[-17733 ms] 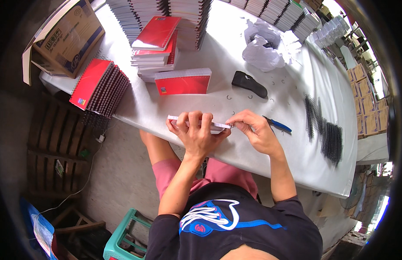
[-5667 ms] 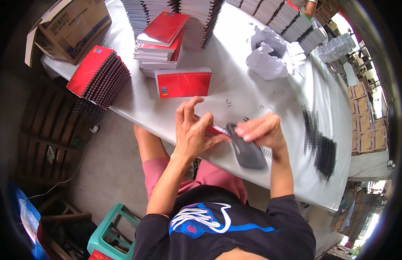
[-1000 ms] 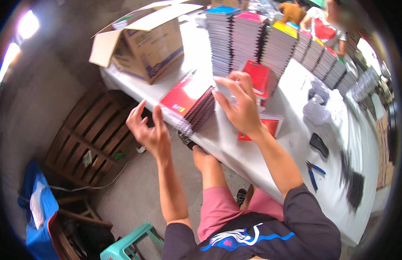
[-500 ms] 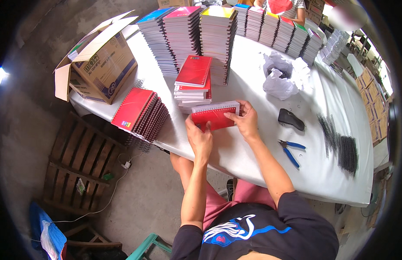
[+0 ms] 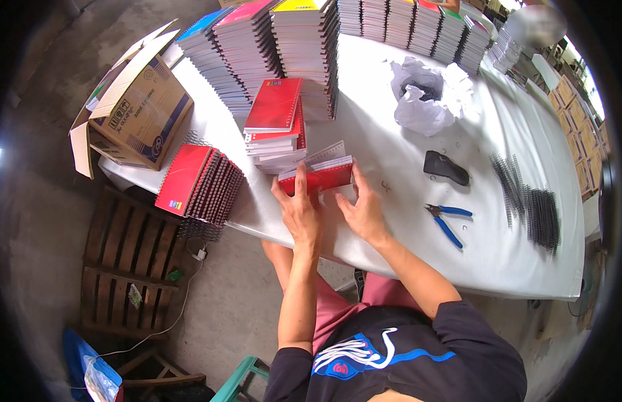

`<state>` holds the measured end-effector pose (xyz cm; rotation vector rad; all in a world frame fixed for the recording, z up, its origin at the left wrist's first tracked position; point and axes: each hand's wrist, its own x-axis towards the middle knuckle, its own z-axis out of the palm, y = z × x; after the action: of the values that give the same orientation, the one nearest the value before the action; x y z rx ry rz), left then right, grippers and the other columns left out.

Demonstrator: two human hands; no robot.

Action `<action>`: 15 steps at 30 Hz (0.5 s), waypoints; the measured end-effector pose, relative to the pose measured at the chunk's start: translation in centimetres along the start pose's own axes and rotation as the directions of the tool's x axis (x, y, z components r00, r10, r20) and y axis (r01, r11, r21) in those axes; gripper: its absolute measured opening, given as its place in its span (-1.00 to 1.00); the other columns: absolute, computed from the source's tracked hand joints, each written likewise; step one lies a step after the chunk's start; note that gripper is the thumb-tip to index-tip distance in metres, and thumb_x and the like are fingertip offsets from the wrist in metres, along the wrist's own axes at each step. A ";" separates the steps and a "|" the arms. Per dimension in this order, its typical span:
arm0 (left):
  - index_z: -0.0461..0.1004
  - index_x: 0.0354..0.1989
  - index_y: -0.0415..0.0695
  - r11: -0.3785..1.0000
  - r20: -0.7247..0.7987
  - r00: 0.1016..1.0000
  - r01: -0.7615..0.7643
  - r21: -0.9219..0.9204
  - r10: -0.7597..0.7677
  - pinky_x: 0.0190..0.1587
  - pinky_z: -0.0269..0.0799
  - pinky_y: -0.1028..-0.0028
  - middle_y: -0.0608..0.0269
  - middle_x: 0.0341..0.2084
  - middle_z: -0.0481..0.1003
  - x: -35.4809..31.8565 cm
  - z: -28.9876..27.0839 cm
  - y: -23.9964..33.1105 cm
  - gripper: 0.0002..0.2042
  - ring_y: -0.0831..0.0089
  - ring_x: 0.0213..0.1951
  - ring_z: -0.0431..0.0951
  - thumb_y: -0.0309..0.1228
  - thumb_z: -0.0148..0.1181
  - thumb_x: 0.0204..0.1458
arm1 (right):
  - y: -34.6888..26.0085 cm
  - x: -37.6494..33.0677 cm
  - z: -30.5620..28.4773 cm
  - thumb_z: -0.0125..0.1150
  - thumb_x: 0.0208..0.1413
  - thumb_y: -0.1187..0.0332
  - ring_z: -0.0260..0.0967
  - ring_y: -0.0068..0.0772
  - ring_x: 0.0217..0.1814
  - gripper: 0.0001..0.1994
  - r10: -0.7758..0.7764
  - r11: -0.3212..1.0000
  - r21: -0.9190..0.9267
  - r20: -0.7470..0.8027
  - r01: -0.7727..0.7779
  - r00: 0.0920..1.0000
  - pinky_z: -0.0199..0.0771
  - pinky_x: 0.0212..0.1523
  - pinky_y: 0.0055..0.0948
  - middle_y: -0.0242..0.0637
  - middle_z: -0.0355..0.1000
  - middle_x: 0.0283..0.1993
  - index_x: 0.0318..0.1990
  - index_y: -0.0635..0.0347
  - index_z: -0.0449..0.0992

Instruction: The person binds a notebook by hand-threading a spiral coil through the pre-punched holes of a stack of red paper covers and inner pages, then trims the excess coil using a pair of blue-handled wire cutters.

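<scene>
The fingers of the left hand (image 5: 301,214) are closed about the left end of a red notebook (image 5: 327,178), with one finger reaching over its top edge; the thumb is hidden. The fingers of the right hand (image 5: 364,214) are spread, the forefinger at the notebook's right end and the thumb held apart below the cover; I cannot tell how firmly they press. The notebook stands on edge, red cover toward the person, row of holes uppermost. Its long axis runs from left to right, the right end slightly farther from the person. Behind the cover the pages are fanned, one white sheet jutting up.

Just behind the notebook is a pile of red notebooks (image 5: 274,107), and beyond that rise tall stacks of notebooks (image 5: 301,60). To its left is a slanting row of bound red notebooks (image 5: 197,184), with a cardboard box (image 5: 140,120) farther left and back. To its right on the white-covered worktop (image 5: 371,94) lie blue-handled cutters (image 5: 451,228), blades toward it, and a black oblong object (image 5: 446,167). A crumpled white bag (image 5: 421,114) sits behind and right of it; black wire coils (image 5: 543,218) lie well to its right.
</scene>
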<state>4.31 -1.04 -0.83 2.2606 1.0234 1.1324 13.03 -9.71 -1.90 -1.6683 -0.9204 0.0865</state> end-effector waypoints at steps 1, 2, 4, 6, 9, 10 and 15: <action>0.20 0.24 0.20 0.995 -0.065 0.994 -0.083 0.047 0.086 -0.01 0.33 0.08 -0.12 0.15 0.09 0.3 0.0 -0.3 -0.35 -0.09 0.13 0.25 -0.51 0.22 -0.08 | -0.6 -0.5 -0.2 0.20 -0.05 0.49 0.12 0.13 0.27 -0.27 -0.002 1.000 -0.016 0.027 0.003 1.000 0.20 0.22 -0.21 0.22 0.10 0.25 0.28 0.42 -0.02; 0.21 0.23 0.21 0.982 -0.124 0.977 -0.165 0.097 0.176 0.01 0.32 0.08 -0.08 0.18 0.08 0.4 0.0 -0.5 -0.37 -0.05 0.15 0.24 -0.49 0.22 -0.07 | -1.1 -0.9 -0.3 0.19 -0.06 0.50 0.07 0.13 0.31 -0.23 -0.004 0.999 -0.033 0.051 0.006 0.999 0.16 0.25 -0.20 0.22 0.05 0.28 0.30 0.41 -0.08; 0.22 0.24 0.19 0.912 -0.030 0.975 -0.195 0.362 0.221 0.07 0.24 0.11 0.04 0.20 0.11 0.2 -0.9 -0.6 -0.39 0.08 0.20 0.21 -0.44 0.19 -0.05 | -1.3 -1.7 -0.1 0.18 -0.08 0.53 -0.02 0.11 0.36 -0.19 -0.037 0.997 -0.060 0.055 0.040 0.998 0.08 0.29 -0.21 0.20 -0.05 0.33 0.32 0.38 -0.15; 0.19 0.26 0.15 0.826 0.057 0.967 -0.242 0.510 0.248 0.13 0.15 0.15 0.10 0.21 0.15 -0.2 -1.6 -1.0 -0.37 0.17 0.24 0.16 -0.41 0.20 -0.06 | -1.1 -1.9 -0.1 0.18 -0.10 0.54 -0.10 0.09 0.40 -0.15 -0.044 0.997 -0.066 0.085 0.050 0.995 0.02 0.33 -0.21 0.18 -0.12 0.36 0.33 0.35 -0.19; 0.20 0.24 0.03 0.807 0.143 0.953 -0.301 0.508 0.266 0.19 0.05 0.17 0.08 0.21 0.19 -0.7 -2.1 -1.5 -0.37 0.24 0.27 0.12 -0.40 0.21 -0.10 | -0.4 -1.7 -0.7 0.20 -0.13 0.54 -0.18 0.04 0.43 -0.14 0.023 1.000 0.001 0.158 -0.024 0.987 -0.05 0.36 -0.22 0.13 -0.16 0.39 0.34 0.30 -0.18; 0.24 0.16 -0.01 0.828 0.152 0.944 -0.329 0.453 0.292 0.19 0.04 0.16 0.09 0.22 0.18 -0.7 -2.2 -1.9 -0.44 0.22 0.27 0.12 -0.40 0.20 -0.10 | -0.4 -1.6 -0.8 0.20 -0.13 0.54 -0.18 0.03 0.44 -0.14 0.063 0.995 0.062 0.177 -0.075 0.982 -0.07 0.37 -0.22 0.11 -0.15 0.39 0.34 0.29 -0.16; 0.33 -0.25 -0.14 0.793 0.148 0.864 -0.501 0.345 0.481 0.19 0.04 0.14 0.12 0.24 0.17 0.4 -2.4 -1.6 -0.76 0.15 0.26 0.14 -0.42 0.17 -0.10 | -0.2 -0.6 -7.0 0.21 -0.13 0.56 -0.18 -0.06 0.45 -0.23 0.075 0.990 -0.128 0.116 -0.060 0.991 -0.10 0.38 -0.24 0.01 -0.09 0.39 0.31 0.21 0.02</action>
<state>1.85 0.33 -0.26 2.9721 0.6800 1.1306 16.07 -15.59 0.34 -1.8258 -0.9762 0.1802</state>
